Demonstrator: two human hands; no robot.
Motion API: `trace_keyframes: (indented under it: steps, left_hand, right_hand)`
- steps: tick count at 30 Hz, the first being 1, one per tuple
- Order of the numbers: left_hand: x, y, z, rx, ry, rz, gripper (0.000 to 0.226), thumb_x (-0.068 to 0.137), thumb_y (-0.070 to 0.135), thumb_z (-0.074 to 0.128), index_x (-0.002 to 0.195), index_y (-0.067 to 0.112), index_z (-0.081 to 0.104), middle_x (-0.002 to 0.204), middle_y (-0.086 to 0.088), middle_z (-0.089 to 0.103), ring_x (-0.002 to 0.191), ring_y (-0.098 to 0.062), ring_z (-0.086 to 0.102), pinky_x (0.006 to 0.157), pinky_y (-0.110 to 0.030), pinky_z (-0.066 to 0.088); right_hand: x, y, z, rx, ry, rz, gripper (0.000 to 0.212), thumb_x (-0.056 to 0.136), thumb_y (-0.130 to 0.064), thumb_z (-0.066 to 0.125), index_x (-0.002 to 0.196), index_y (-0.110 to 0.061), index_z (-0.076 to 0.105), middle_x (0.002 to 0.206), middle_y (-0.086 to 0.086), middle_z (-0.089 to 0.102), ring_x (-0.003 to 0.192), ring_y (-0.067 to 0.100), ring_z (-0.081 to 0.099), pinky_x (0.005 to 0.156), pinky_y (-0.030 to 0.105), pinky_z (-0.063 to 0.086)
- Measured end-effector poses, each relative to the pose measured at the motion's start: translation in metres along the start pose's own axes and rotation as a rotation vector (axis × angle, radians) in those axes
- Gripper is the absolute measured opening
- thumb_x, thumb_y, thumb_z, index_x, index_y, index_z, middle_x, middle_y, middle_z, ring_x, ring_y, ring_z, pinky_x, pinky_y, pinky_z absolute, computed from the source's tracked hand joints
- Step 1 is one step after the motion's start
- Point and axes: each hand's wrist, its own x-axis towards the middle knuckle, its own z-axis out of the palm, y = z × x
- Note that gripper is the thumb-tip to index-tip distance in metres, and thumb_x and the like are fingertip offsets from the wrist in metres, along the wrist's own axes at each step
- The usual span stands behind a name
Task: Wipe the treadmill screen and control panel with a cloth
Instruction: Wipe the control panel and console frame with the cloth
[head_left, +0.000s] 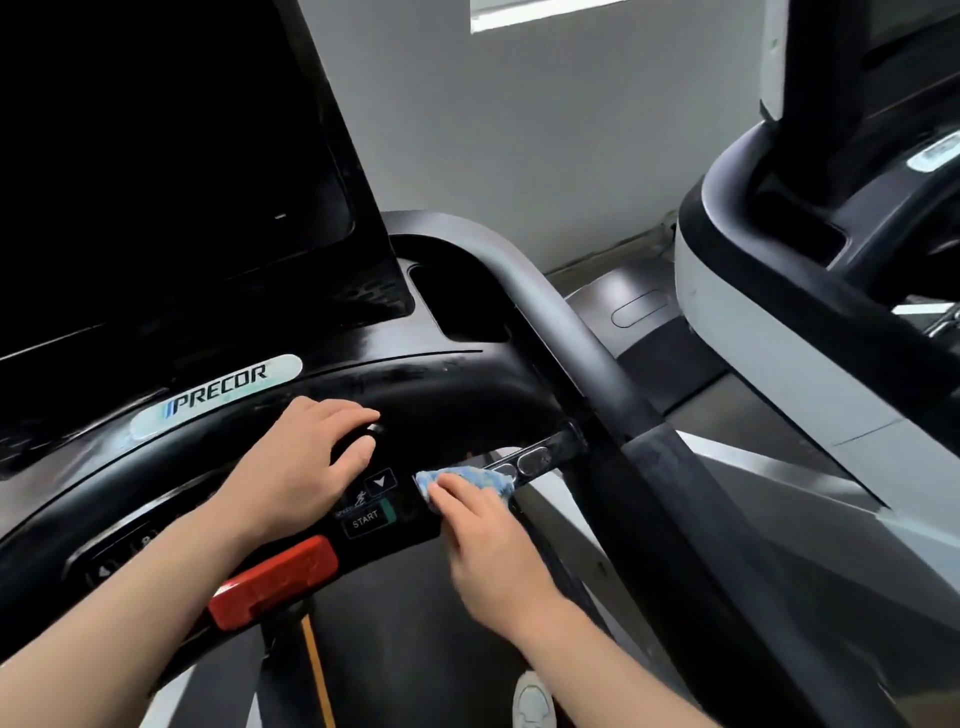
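Head view looks down on your two bare forearms reaching over a glossy black treadmill console. Your right hand (483, 525) sits right of centre, fingers (457, 493) laid fairly straight and flat on a small blue cloth (467, 479), pressing it onto the right end of the control panel (374, 512). The cloth is soft, nubbly and crumpled, its far edge poking out beyond your fingertips toward a smooth bar carrying two oval metal sensor pads (524, 462). Just left of the cloth you see a START button (366, 519) with white lettering and a down-arrow key (381, 480), both flat and shiny.

Your left hand (306, 462) rests at the centre of the frame on the curved black moulding above the panel, fingers loosely bent and spread over the surface, gripping nothing; it lies near the cloth but apart from it. Below your left wrist sits a chunky red stop block (272, 582) with a matte plastic look. A pale oval PRECOR badge (215, 395) lies left of centre, and the dark, unlit treadmill screen (156, 156) fills the upper left. A thick matte handrail (561, 322) curves from the centre down to the right. A second grey and black machine (779, 332) stands at the right edge.
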Motion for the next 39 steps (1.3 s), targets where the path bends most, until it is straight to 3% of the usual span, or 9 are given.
trace_keyframes:
  steps: [10,12,16,19,22,24,27,33,39]
  left_hand:
    - [0.001,0.001,-0.002,-0.007,-0.016,0.014,0.043,0.103,0.043,0.054,0.143,0.031,0.058,0.143,0.015,0.057,0.126,-0.008,0.042,0.111,-0.024,0.031]
    - [0.000,0.000,-0.002,-0.012,-0.020,0.014,0.044,0.103,0.044,0.053,0.144,0.031,0.058,0.144,0.016,0.057,0.125,-0.006,0.041,0.111,-0.025,0.031]
    - [-0.001,-0.002,-0.003,-0.003,-0.021,0.015,0.044,0.102,0.045,0.053,0.144,0.031,0.058,0.144,0.016,0.056,0.124,-0.006,0.040,0.111,-0.025,0.031]
    - [-0.001,-0.001,-0.002,-0.008,-0.022,0.015,0.044,0.103,0.044,0.054,0.145,0.032,0.057,0.145,0.016,0.055,0.127,-0.005,0.039,0.111,-0.024,0.029]
    - [0.000,-0.002,-0.003,-0.007,-0.028,0.020,0.045,0.103,0.044,0.053,0.146,0.033,0.056,0.146,0.017,0.054,0.126,-0.002,0.038,0.112,-0.024,0.030]
    - [0.000,-0.003,-0.002,-0.002,-0.029,0.024,0.045,0.103,0.044,0.054,0.146,0.032,0.056,0.146,0.016,0.055,0.126,-0.002,0.038,0.112,-0.024,0.030]
    - [-0.001,-0.003,-0.002,0.002,-0.029,0.024,0.045,0.102,0.044,0.054,0.146,0.031,0.056,0.145,0.015,0.055,0.127,-0.004,0.039,0.112,-0.026,0.031]
    - [0.000,-0.004,-0.003,0.000,-0.038,0.021,0.045,0.102,0.045,0.055,0.146,0.034,0.056,0.145,0.018,0.054,0.128,-0.004,0.039,0.113,-0.027,0.032]
    - [0.000,-0.003,-0.002,0.010,-0.043,0.029,0.046,0.101,0.044,0.056,0.146,0.033,0.055,0.146,0.016,0.054,0.128,-0.006,0.039,0.112,-0.027,0.032]
  right_hand:
    - [0.010,0.069,-0.035,-0.098,0.294,0.426,0.042,0.096,0.004,0.051,0.134,-0.014,0.057,0.132,0.001,0.062,0.114,0.026,0.062,0.096,0.039,0.055]
    - [0.004,0.040,-0.015,-0.036,0.321,0.333,0.034,0.093,0.006,0.048,0.119,-0.015,0.058,0.115,0.003,0.061,0.104,0.027,0.060,0.093,0.039,0.052]
    - [-0.030,0.005,0.029,-0.095,0.103,0.068,0.085,0.078,0.015,0.062,0.158,-0.005,0.040,0.165,0.013,0.041,0.130,0.028,0.056,0.114,0.029,0.043]
    - [-0.024,0.031,0.000,-0.221,0.065,-0.075,0.079,0.081,0.006,0.043,0.158,-0.012,0.042,0.164,0.006,0.044,0.107,0.035,0.066,0.095,0.044,0.057]
    - [-0.013,0.075,-0.037,-0.320,0.208,0.203,0.068,0.086,-0.007,0.043,0.153,-0.016,0.043,0.151,0.003,0.054,0.097,0.036,0.062,0.077,0.046,0.060]
    - [-0.006,0.084,-0.043,-0.310,0.179,0.377,0.072,0.087,-0.003,0.050,0.157,-0.014,0.038,0.155,0.003,0.048,0.117,0.031,0.058,0.094,0.044,0.057]
    - [-0.001,0.044,-0.016,-0.159,0.180,0.300,0.060,0.081,0.007,0.050,0.137,-0.013,0.049,0.133,0.000,0.052,0.107,0.026,0.057,0.098,0.042,0.053]
    - [-0.017,0.024,0.011,-0.192,0.018,0.051,0.090,0.076,-0.002,0.048,0.163,-0.021,0.033,0.170,-0.004,0.034,0.102,0.028,0.068,0.066,0.039,0.061]
    - [0.002,0.065,-0.041,-0.125,0.074,0.575,0.099,0.086,0.003,0.056,0.168,-0.026,0.008,0.176,-0.011,0.008,0.119,0.036,0.064,0.083,0.044,0.051]
